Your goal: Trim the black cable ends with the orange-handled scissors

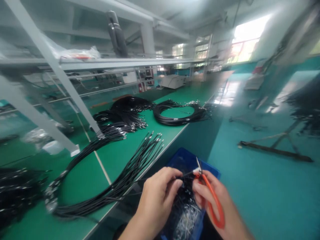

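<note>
In the head view my left hand (158,193) pinches a thin black cable (186,174) near its end. My right hand (215,193) is closed on scissors (212,196) with orange handles, their blades pointing up. A small white piece (197,171) at the cable end sits by the blades and right fingertips; exact contact is blurred. Below both hands stands a blue bin (181,156) with clear and white scraps (187,220) and dark bits in it. To the left, a curved bundle of black cables (125,173) lies on the green bench, its loose ends near the edge.
The green table (80,186) has a white front edge. Coiled cables (172,121) and a black cable pile (125,113) lie farther back. White shelf posts (57,70) rise at left. More black cables (17,193) lie at lower left. A metal stand (275,151) is on the floor at right.
</note>
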The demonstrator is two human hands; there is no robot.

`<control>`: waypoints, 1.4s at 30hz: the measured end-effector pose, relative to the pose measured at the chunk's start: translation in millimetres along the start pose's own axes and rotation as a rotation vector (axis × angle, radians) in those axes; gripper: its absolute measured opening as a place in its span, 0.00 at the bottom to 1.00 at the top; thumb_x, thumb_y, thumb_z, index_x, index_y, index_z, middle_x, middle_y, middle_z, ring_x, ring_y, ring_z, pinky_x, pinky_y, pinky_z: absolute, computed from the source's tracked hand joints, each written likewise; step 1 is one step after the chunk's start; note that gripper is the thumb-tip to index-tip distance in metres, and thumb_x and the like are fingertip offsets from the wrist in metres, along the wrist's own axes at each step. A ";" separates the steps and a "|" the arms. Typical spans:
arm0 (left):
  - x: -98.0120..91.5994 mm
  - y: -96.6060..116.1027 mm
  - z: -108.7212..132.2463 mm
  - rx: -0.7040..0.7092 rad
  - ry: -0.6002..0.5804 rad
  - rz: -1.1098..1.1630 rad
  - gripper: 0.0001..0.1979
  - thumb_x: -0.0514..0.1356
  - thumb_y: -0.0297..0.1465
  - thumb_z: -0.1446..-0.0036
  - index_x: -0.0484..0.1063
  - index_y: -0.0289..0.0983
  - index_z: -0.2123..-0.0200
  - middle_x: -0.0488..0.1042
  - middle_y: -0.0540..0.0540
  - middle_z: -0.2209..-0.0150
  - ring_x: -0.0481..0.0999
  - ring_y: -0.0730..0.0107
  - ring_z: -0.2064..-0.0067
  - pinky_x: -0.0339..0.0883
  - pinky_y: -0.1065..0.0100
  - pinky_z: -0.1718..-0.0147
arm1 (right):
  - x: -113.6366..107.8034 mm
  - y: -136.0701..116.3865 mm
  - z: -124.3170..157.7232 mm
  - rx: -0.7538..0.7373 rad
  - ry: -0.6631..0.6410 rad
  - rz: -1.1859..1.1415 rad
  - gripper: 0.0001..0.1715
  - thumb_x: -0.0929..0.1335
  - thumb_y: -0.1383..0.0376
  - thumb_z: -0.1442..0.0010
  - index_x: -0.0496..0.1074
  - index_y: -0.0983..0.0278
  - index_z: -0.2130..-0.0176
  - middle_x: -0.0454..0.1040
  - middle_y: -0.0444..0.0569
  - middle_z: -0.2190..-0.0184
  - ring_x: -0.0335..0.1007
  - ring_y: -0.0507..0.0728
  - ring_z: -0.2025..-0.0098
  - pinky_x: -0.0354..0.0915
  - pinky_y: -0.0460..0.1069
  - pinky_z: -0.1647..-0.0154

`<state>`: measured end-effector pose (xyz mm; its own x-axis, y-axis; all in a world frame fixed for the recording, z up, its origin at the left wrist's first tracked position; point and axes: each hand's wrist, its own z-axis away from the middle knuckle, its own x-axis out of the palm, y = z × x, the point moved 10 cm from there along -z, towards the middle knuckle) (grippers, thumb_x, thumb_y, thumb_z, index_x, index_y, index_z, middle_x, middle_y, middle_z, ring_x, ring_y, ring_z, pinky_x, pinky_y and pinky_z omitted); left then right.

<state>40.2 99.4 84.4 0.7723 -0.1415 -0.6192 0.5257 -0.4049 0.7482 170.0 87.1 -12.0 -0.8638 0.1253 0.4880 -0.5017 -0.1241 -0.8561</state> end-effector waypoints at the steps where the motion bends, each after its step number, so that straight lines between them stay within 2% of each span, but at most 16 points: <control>1: 6.6 5.1 1.8 0.026 0.010 -0.034 0.08 0.54 0.30 0.41 0.73 0.41 0.63 0.73 0.47 0.67 0.72 0.66 0.66 0.61 0.70 0.66 | -1.6 -1.3 0.8 -0.018 0.029 -0.019 0.17 0.72 0.63 0.50 0.66 0.61 0.60 0.66 0.37 0.79 0.59 0.48 0.81 0.55 0.44 0.81; 4: 14.5 8.5 8.1 0.057 0.088 -0.098 0.07 0.56 0.30 0.43 0.74 0.40 0.68 0.73 0.46 0.70 0.70 0.63 0.67 0.61 0.67 0.67 | -8.6 -9.4 4.4 -0.094 0.133 -0.094 0.20 0.73 0.65 0.52 0.66 0.59 0.59 0.70 0.39 0.75 0.63 0.49 0.77 0.59 0.45 0.76; 7: 17.1 -3.6 12.6 0.000 0.143 -0.013 0.06 0.58 0.30 0.45 0.75 0.40 0.71 0.71 0.47 0.75 0.69 0.63 0.70 0.60 0.68 0.70 | -9.6 -15.0 6.9 -0.146 0.172 -0.169 0.19 0.73 0.66 0.51 0.66 0.59 0.59 0.72 0.42 0.70 0.66 0.51 0.73 0.61 0.47 0.71; 11: 28.1 -24.2 15.7 -0.124 0.121 0.156 0.07 0.59 0.32 0.46 0.75 0.39 0.74 0.70 0.48 0.76 0.69 0.68 0.74 0.59 0.70 0.74 | -9.9 -11.3 6.1 -0.148 0.197 -0.239 0.20 0.73 0.66 0.52 0.67 0.59 0.59 0.73 0.42 0.71 0.67 0.52 0.73 0.62 0.47 0.72; 15: 34.7 -29.7 17.5 -0.159 0.106 0.186 0.08 0.59 0.33 0.46 0.75 0.38 0.74 0.70 0.48 0.76 0.69 0.69 0.74 0.59 0.72 0.74 | -10.7 -6.0 2.9 -0.129 0.198 -0.238 0.20 0.73 0.66 0.52 0.66 0.59 0.59 0.72 0.41 0.72 0.67 0.51 0.74 0.62 0.46 0.72; 19: 36.7 -32.9 19.2 -0.176 0.102 0.179 0.08 0.59 0.33 0.46 0.75 0.37 0.74 0.70 0.48 0.76 0.68 0.69 0.75 0.59 0.72 0.75 | -10.8 -4.9 1.4 -0.112 0.185 -0.218 0.20 0.73 0.67 0.52 0.65 0.59 0.59 0.71 0.40 0.73 0.67 0.51 0.74 0.63 0.46 0.72; 22: 40.5 -36.6 20.3 -0.203 0.076 0.222 0.08 0.59 0.33 0.46 0.73 0.37 0.75 0.71 0.48 0.76 0.69 0.68 0.73 0.60 0.71 0.74 | -3.8 -0.6 2.8 -0.065 0.134 -0.254 0.16 0.71 0.68 0.48 0.65 0.59 0.60 0.70 0.40 0.72 0.67 0.51 0.74 0.62 0.46 0.72; 25: 46.4 -34.5 19.8 -0.218 0.045 0.396 0.07 0.57 0.34 0.44 0.70 0.37 0.71 0.72 0.48 0.74 0.70 0.68 0.72 0.63 0.71 0.72 | 9.9 8.7 7.0 0.015 0.068 -0.338 0.11 0.68 0.67 0.45 0.65 0.60 0.60 0.68 0.41 0.72 0.65 0.52 0.73 0.61 0.46 0.72; 27: 45.9 -29.8 18.1 -0.210 0.066 0.486 0.07 0.57 0.35 0.45 0.68 0.37 0.68 0.70 0.49 0.72 0.70 0.69 0.72 0.64 0.71 0.73 | 17.2 14.7 10.8 0.061 0.068 -0.362 0.11 0.68 0.67 0.45 0.66 0.60 0.60 0.67 0.41 0.73 0.63 0.51 0.74 0.60 0.46 0.73; 31: 39.1 -33.9 15.1 -0.278 0.147 0.565 0.07 0.61 0.33 0.48 0.66 0.37 0.73 0.67 0.51 0.77 0.66 0.73 0.77 0.62 0.72 0.77 | 28.0 15.0 15.2 0.070 0.080 -0.318 0.12 0.69 0.68 0.47 0.65 0.59 0.62 0.65 0.38 0.75 0.60 0.51 0.76 0.57 0.45 0.77; 34: 45.0 -39.6 13.2 -0.322 0.064 0.809 0.08 0.60 0.32 0.47 0.66 0.35 0.75 0.69 0.51 0.81 0.67 0.73 0.78 0.62 0.71 0.77 | 34.8 12.3 14.5 0.058 0.025 -0.315 0.10 0.67 0.70 0.45 0.64 0.60 0.62 0.65 0.39 0.76 0.61 0.51 0.76 0.57 0.45 0.75; 37: 47.1 -39.5 13.6 -0.308 -0.015 0.968 0.06 0.59 0.30 0.46 0.68 0.33 0.74 0.71 0.49 0.80 0.68 0.74 0.76 0.63 0.71 0.74 | 36.5 15.3 13.1 0.066 -0.024 -0.340 0.10 0.66 0.71 0.43 0.64 0.61 0.60 0.66 0.40 0.75 0.62 0.51 0.74 0.59 0.46 0.72; 42: 45.9 -41.3 14.9 -0.316 0.024 1.002 0.06 0.59 0.29 0.45 0.67 0.34 0.72 0.70 0.51 0.78 0.66 0.76 0.76 0.61 0.73 0.74 | 37.1 20.0 13.6 0.077 -0.058 -0.382 0.07 0.64 0.71 0.41 0.65 0.62 0.60 0.68 0.41 0.74 0.64 0.50 0.73 0.60 0.45 0.71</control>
<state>48.6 96.1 21.5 0.9106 -0.2619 0.3198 -0.2914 0.1421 0.9460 127.3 75.9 -8.7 -0.6142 0.1217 0.7797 -0.7878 -0.1532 -0.5966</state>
